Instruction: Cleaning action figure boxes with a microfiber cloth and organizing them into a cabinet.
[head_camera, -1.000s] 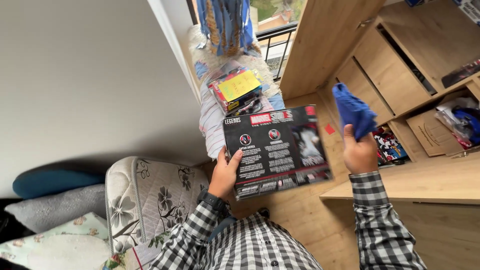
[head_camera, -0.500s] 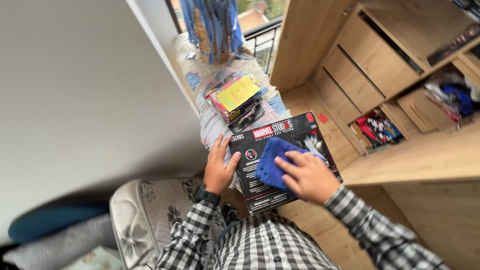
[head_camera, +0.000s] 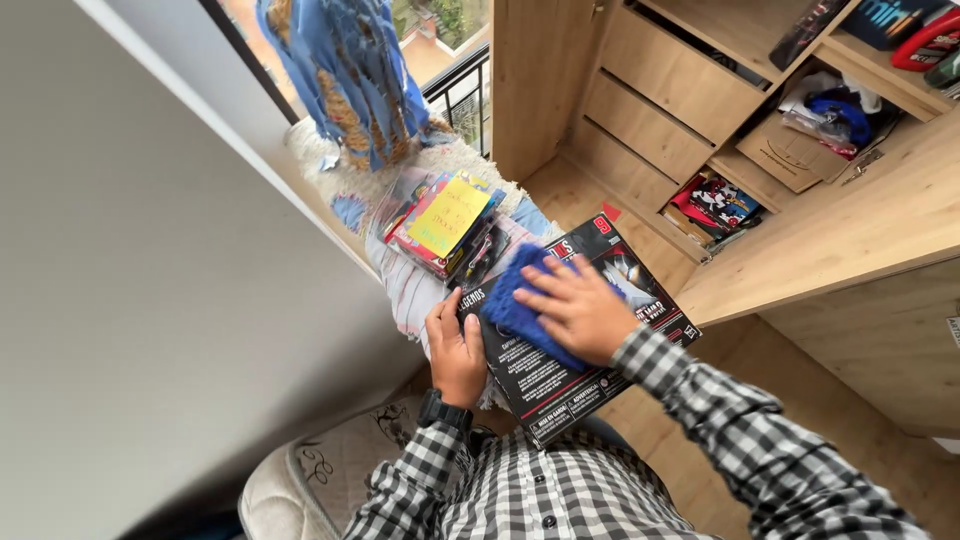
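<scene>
Left hand (head_camera: 457, 352) clamped on the near-left edge of a flat black box (head_camera: 590, 330), thumb over the printed face, fingers curled under and out of sight. Right hand (head_camera: 580, 308) spread nearly flat, fingers splayed, pressing a blue cloth (head_camera: 512, 300) onto the upper part of the box; cloth bunched under the palm and poking out beyond the fingertips. Box tilted, held in the air just ahead of a checked shirt (head_camera: 520, 495). Just beyond the left hand, a stack of colourful packages (head_camera: 440, 222) topped by a yellow sheet, perhaps resting on striped fabric, hard to tell. Off past the right hand, wooden drawers (head_camera: 650, 110) and a wooden desktop (head_camera: 840, 240).
</scene>
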